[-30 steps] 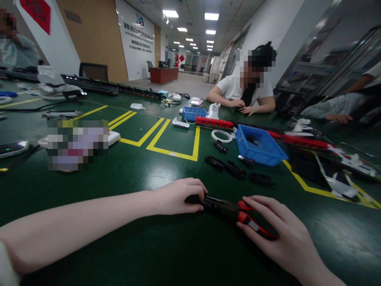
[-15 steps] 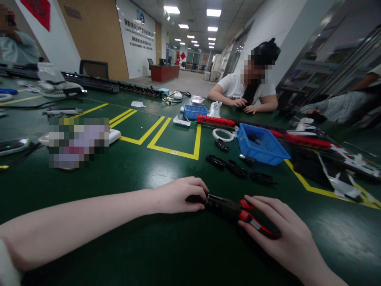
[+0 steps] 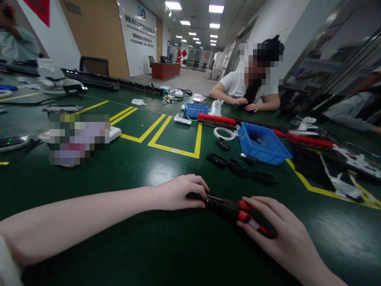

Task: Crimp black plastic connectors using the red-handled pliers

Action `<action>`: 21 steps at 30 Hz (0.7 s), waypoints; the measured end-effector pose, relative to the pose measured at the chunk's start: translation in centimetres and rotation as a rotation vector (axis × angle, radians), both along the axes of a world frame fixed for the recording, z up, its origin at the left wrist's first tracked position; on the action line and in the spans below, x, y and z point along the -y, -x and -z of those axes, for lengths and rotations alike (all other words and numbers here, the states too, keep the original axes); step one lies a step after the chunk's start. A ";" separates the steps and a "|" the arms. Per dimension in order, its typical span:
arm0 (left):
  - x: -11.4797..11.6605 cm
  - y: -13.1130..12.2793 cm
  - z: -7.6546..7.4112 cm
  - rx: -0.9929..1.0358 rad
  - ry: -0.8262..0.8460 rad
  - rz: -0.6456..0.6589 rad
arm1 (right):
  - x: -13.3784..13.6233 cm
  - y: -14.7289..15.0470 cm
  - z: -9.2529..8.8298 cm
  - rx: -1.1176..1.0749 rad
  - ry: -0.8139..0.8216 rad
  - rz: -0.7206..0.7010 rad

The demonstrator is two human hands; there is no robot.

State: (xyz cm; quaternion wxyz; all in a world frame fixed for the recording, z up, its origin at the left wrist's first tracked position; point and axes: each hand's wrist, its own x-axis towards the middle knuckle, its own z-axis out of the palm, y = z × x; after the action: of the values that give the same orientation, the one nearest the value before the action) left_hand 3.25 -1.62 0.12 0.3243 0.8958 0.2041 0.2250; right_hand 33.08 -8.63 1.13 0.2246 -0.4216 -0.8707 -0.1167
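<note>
My right hand (image 3: 276, 226) is closed around the red and black handles of a pair of pliers (image 3: 244, 216), which point left over the green table. The pliers' dark jaws reach toward my left hand (image 3: 186, 192). Its fingers are curled round a small black part (image 3: 194, 196), mostly hidden by the fingers. The jaw tips meet or overlap that part's right end; whether they grip it I cannot tell. Farther off, several similar-looking black parts (image 3: 237, 167) lie in a loose row.
A blue bin (image 3: 264, 149) with a black piece inside stands behind the row. Near it are a white ring (image 3: 224, 134), a smaller blue bin (image 3: 196, 110) and a red strip (image 3: 217, 119). A phone-like object (image 3: 81, 141) lies left. A co-worker (image 3: 247, 93) leans on the far side.
The view has shifted very slightly. The pliers' handles look a little closer together, and both hands stay in nearly the same place.
</note>
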 end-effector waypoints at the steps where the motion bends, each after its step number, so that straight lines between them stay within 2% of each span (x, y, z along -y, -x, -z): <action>1: 0.0 0.0 0.0 0.006 0.001 0.000 | 0.0 0.1 0.0 0.002 0.001 0.000; 21: 0.1 0.0 -0.2 0.034 0.052 -0.006 | 0.0 0.1 -0.2 0.002 -0.003 -0.001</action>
State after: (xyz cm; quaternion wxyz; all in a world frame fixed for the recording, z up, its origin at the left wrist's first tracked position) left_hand 3.26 -1.73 0.37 0.3503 0.8825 0.2069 0.2358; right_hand 32.93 -8.68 1.33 0.2246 -0.4206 -0.8710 -0.1183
